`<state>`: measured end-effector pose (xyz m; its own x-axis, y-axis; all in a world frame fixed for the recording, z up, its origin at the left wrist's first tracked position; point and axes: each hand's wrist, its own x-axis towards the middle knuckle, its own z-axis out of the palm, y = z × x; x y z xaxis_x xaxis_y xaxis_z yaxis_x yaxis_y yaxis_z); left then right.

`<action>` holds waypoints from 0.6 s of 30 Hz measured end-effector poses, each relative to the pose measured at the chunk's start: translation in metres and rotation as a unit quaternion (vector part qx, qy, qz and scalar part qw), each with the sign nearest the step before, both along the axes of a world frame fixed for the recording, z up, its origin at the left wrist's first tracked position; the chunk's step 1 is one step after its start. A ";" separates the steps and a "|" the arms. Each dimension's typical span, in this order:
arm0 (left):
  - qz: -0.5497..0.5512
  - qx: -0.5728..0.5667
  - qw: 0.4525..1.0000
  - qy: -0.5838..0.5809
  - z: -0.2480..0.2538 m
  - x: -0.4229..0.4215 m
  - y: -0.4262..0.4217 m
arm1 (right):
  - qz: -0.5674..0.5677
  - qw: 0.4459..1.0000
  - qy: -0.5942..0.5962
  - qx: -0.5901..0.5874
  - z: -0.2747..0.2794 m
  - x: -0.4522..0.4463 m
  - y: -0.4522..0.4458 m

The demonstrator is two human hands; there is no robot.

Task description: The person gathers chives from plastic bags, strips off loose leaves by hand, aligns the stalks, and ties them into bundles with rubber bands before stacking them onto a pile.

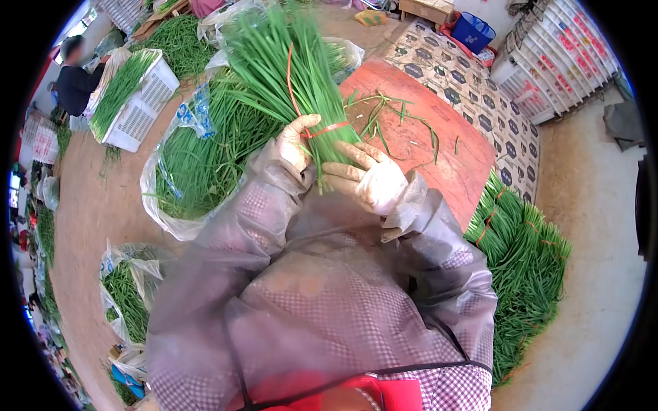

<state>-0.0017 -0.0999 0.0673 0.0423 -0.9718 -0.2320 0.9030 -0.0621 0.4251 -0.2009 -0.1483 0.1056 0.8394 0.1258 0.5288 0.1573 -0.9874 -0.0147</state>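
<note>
An upright bundle of garlic chives point(291, 75) stands before me, its leaf tops fanned out and blurred. A red tie point(327, 129) circles it low down, and a long loose red strip rises along the leaves. My gloved left hand point(296, 145) is closed at the bundle's left side, thumb and forefinger at the tie. Across the lower stems on the right lie the fingers of my gloved right hand point(367, 175), somewhat spread and pressed to the bundle; its thumb is hidden. Both gloves look pale and soiled.
A red board point(418, 109) with loose chive scraps lies ahead right. Tied chive bundles point(521, 267) are piled at my right. An open plastic bag point(185, 219) of chives sits left. Beyond are a white crate point(140, 113), another person point(75, 82), a blue basket point(473, 32) and stacked white crates point(558, 58).
</note>
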 end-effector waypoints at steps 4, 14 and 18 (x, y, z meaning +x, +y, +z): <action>0.054 -0.017 0.998 -0.011 -0.008 0.001 -0.006 | 0.006 1.000 -0.009 -0.017 -0.030 -0.022 -0.005; 0.047 -0.018 0.998 -0.036 -0.006 0.009 -0.011 | -0.044 0.990 -0.085 0.102 -0.030 -0.093 -0.019; -0.082 -0.010 0.992 -0.098 0.041 -0.046 0.010 | -0.285 0.932 -0.074 0.211 -0.015 -0.122 -0.026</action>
<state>-0.0474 -0.0901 0.1088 -0.0753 -0.9737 -0.2152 0.7817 -0.1916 0.5935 -0.3229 -0.1741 0.0910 0.6203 -0.5637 0.5454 -0.3606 -0.8224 -0.4400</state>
